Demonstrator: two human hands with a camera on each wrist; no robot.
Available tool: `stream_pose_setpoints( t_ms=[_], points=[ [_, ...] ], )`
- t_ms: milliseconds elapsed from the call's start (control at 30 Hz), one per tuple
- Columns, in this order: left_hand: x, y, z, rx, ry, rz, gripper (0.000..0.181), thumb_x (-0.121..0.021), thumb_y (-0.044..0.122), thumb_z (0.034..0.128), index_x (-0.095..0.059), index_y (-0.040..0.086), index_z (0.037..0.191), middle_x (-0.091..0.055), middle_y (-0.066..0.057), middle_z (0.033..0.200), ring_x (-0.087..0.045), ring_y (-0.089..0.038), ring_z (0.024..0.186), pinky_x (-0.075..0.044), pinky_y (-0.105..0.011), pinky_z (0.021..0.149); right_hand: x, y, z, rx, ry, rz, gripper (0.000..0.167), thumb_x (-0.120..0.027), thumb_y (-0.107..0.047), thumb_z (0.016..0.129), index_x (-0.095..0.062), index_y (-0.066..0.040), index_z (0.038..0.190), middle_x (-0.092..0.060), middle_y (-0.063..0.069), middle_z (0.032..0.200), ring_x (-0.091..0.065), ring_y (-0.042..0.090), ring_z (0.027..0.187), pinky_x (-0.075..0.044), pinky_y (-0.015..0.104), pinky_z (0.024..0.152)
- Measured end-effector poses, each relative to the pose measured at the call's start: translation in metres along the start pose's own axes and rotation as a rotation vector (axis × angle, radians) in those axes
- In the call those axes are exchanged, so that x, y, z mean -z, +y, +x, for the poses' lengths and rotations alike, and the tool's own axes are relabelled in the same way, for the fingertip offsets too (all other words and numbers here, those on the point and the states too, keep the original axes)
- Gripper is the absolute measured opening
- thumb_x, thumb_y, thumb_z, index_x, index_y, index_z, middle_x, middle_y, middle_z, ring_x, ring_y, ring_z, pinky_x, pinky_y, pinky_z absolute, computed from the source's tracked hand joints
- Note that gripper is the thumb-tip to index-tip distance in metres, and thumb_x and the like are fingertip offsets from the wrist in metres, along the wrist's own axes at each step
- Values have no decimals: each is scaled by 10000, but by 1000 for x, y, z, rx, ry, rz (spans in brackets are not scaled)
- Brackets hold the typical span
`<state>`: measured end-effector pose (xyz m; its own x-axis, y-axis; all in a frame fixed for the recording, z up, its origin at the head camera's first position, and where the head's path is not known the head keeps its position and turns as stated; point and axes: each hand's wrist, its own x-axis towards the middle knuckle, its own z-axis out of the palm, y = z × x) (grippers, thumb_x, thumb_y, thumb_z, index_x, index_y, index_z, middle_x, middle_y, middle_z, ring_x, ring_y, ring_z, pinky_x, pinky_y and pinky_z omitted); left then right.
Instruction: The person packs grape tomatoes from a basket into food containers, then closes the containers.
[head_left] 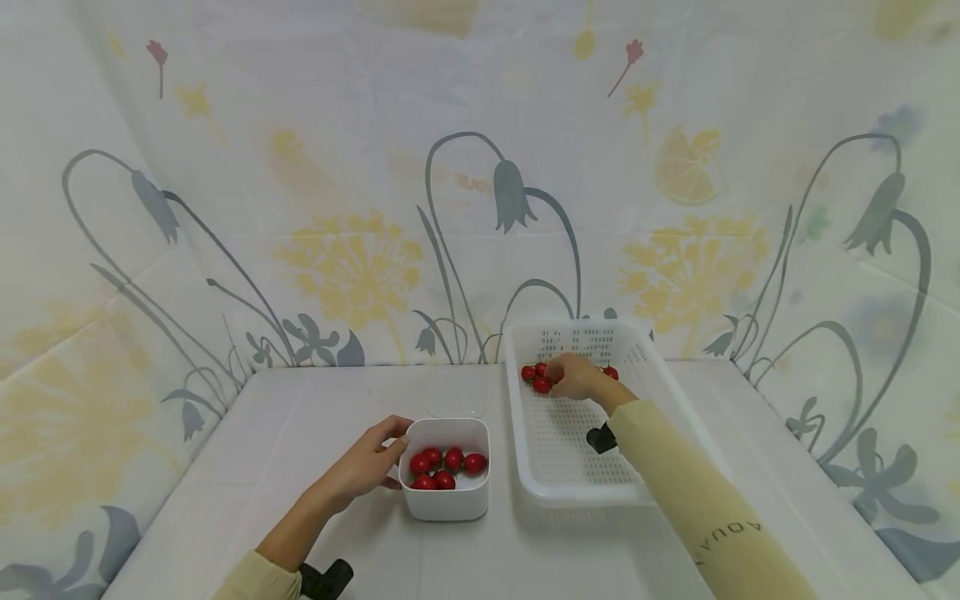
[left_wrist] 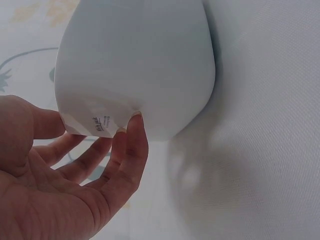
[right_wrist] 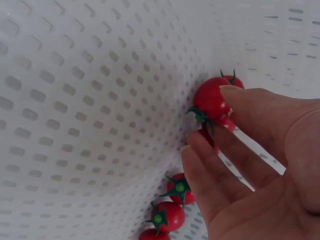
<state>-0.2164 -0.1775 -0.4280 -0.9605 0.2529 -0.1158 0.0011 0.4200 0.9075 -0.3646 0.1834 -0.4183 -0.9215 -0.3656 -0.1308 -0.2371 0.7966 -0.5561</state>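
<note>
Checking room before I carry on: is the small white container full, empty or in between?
In between: the head view shows red tomatoes inside the small white container, with part of its floor bare.

A pale, flower-printed sheet (head_left: 480, 100) stood behind and along both sides of a white surface (head_left: 300, 417)

Drooping grey-blue bell flowers on arched stems repeated across the print, one at the left (head_left: 155, 207), one near the middle (head_left: 513, 197) and one at the right (head_left: 876, 213); between them spread two yellow flower heads (head_left: 360, 271) (head_left: 693, 262), with a yellow citrus slice (head_left: 686, 171) above the right-hand one and two small red blooms (head_left: 157, 53) (head_left: 633, 52) higher up, while creases crossed the sheet and a fine texture showed on the surface in the left wrist view
</note>
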Motion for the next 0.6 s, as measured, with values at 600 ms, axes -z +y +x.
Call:
stream_pose_setpoints(
  t_ms=[600],
  points=[
    [-1, -1, -1, -13, -13, -4, 349, -479, 185, 1087, -505, 39, 1403, -539, -204, 1378, -650, -271, 988, -637, -438, 739, -8, 2, 4, -71, 2, -15, 213, -754, -53, 886, -738, -3, 1092, -664, 119, 1016, -591, 260, 930, -580, 380, 825]
  ],
)
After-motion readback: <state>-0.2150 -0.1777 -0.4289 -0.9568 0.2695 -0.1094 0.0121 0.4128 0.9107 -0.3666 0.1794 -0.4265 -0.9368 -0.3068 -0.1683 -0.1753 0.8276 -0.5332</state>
